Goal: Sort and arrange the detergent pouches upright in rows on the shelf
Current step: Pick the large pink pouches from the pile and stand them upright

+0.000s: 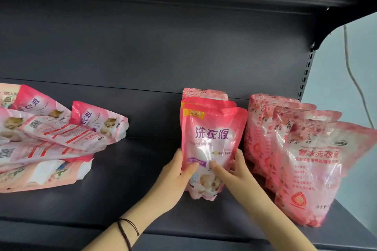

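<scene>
Pink detergent pouch (212, 144), the front one of the middle row, stands upright on the dark shelf (126, 199) with its base on the board, held between the two hands. The left hand (175, 177) grips its lower left edge, thumb pressed across the front panel and fingers curled round the side to the back. The right hand (234, 173) grips the lower right edge in the same way, its thumb on the front panel close beside the left thumb. Directly behind the held pouch, more pink pouches (204, 94) stand in file toward the back wall. Just to the right, a row of paler rose-printed pouches (306, 159) stands upright. Well to the left, a heap of pouches (47, 140) lies flat and overlapping. Dark cord bracelets (126, 232) circle the left wrist.
</scene>
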Demonstrator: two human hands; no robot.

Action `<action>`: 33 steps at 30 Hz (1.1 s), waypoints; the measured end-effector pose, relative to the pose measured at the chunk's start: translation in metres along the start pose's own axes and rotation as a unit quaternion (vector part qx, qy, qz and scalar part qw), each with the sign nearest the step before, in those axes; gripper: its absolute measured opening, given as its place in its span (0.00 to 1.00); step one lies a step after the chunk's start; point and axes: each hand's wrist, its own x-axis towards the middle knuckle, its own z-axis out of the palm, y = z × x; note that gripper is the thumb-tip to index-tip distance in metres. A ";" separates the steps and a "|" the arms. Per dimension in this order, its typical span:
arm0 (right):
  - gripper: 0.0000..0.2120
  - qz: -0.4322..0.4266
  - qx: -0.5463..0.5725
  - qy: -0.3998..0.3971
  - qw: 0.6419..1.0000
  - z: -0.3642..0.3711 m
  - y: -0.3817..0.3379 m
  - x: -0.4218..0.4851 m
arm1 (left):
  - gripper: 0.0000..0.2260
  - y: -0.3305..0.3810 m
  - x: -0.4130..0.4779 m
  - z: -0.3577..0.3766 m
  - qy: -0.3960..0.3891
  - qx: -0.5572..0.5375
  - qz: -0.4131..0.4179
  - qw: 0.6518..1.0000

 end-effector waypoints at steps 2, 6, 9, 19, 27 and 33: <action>0.18 -0.007 0.000 -0.003 1.000 0.003 0.001 0.001 | 0.08 0.001 -0.001 0.000 0.017 0.014 0.003 1.000; 0.18 0.001 -0.041 0.004 0.999 0.002 -0.003 0.003 | 0.12 0.006 -0.004 -0.004 -0.004 0.028 -0.011 1.000; 0.23 0.013 -0.276 0.019 0.961 -0.008 -0.011 0.002 | 0.18 0.010 -0.008 -0.019 -0.039 0.181 -0.035 0.982; 0.24 -0.011 -0.710 -0.175 0.682 0.014 -0.070 0.006 | 0.20 0.033 -0.022 -0.125 -0.071 0.708 0.202 0.673; 0.16 -0.045 -0.685 -0.278 0.672 0.098 -0.098 0.027 | 0.19 0.049 -0.047 -0.218 -0.072 0.738 0.187 0.645; 0.16 -0.103 -0.677 -0.255 0.683 0.170 -0.105 0.061 | 0.22 0.053 -0.061 -0.296 -0.049 0.762 0.184 0.619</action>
